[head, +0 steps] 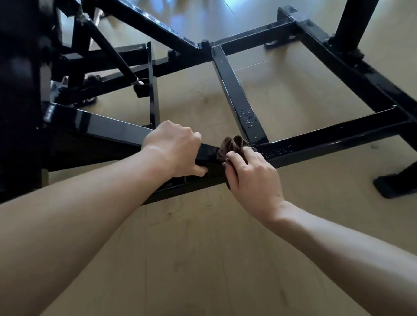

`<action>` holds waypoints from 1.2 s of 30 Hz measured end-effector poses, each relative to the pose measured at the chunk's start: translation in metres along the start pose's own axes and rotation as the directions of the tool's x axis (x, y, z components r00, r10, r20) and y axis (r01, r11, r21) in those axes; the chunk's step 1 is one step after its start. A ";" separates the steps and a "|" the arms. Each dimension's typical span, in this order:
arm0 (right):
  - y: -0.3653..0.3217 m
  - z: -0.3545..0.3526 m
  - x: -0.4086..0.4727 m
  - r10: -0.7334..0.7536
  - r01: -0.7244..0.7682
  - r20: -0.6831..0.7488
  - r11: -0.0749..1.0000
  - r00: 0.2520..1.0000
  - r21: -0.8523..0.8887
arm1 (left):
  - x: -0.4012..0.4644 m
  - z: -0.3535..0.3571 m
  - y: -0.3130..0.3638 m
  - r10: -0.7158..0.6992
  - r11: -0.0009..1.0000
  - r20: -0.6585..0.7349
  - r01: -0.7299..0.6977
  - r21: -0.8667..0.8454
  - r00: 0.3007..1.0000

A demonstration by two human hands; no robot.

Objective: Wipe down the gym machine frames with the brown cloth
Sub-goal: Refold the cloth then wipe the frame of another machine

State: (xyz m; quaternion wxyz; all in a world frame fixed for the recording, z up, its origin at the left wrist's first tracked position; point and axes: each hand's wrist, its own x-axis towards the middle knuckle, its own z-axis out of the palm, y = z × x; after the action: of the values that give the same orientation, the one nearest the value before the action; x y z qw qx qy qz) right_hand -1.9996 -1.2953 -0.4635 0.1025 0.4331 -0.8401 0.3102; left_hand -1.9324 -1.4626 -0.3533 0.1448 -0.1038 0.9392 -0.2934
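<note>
A black steel gym machine frame lies low over a tan floor, its near bar running from left to right. My left hand grips that near bar, fingers curled over the top and thumb underneath. Just to its right, my right hand holds a bunched brown cloth against the same bar, beside the joint where a cross bar meets it. Water droplets speckle the cross bar and the near bar to the right of the cloth.
The machine's dark upright and linkage bars crowd the left side. A black foot stands on the floor at the right. Another upright post rises at the top right. Tan floor stretches below my arms.
</note>
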 end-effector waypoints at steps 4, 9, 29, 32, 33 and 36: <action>0.007 -0.014 -0.018 -0.006 0.000 0.073 0.997 0.997 0.075 | 0.001 0.004 0.000 0.021 0.999 -0.031 -0.020 0.029 0.999; 0.000 -0.021 0.021 0.046 -0.056 0.152 0.996 0.987 0.065 | 0.002 0.004 0.002 0.026 0.999 -0.055 -0.025 0.028 0.998; -0.005 -0.035 0.009 0.172 -0.205 0.158 0.953 0.972 0.223 | 0.001 0.001 0.007 -0.056 0.993 -0.055 0.050 -0.104 0.997; 0.021 -0.058 0.002 0.256 -0.249 0.036 0.890 0.966 0.382 | 0.012 -0.005 0.018 -0.011 0.987 -0.148 -0.013 -0.161 0.989; 0.030 -0.063 0.003 0.307 -0.270 -0.026 0.874 0.951 0.405 | 0.019 -0.006 0.025 0.002 0.981 -0.147 -0.030 -0.193 0.989; 0.061 -0.068 0.021 0.460 -0.381 -0.150 0.846 0.875 0.374 | 0.039 -0.003 0.054 0.012 0.956 -0.066 -0.031 -0.290 0.998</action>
State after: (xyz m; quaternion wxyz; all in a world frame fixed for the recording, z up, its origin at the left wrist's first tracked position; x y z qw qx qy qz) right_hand -2.0669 -1.2412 -0.4270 0.0552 0.2083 -0.8318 0.5115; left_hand -1.9756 -1.4284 -0.3900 0.1014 -0.1043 0.9774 -0.1535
